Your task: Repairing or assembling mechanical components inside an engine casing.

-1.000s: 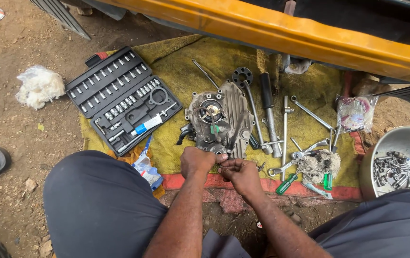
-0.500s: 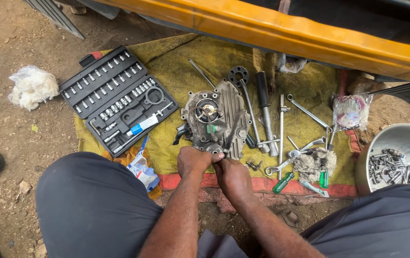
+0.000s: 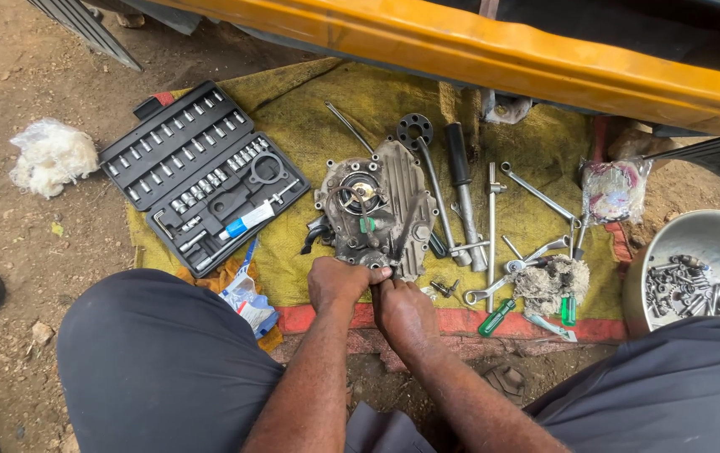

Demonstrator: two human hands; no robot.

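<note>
Down on the head view, a grimy engine cover (image 3: pixel 379 210) lies flat on a yellow cloth (image 3: pixel 335 109), near the knees. The left hand (image 3: pixel 339 283) curls closed over its near edge, steadying it. The right hand (image 3: pixel 403 312) pinches something small against that edge; what, I cannot tell. An open socket set (image 3: pixel 200 176) and wrenches (image 3: pixel 494 218) lie beside it, a steel bowl (image 3: pixel 695 243) of bolts to the right.

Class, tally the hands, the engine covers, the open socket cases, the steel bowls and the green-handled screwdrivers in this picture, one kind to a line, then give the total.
Hands: 2 (left hand, right hand)
Engine cover: 1
Socket case: 1
Steel bowl: 1
Green-handled screwdrivers: 2 ()
Total: 7
</note>
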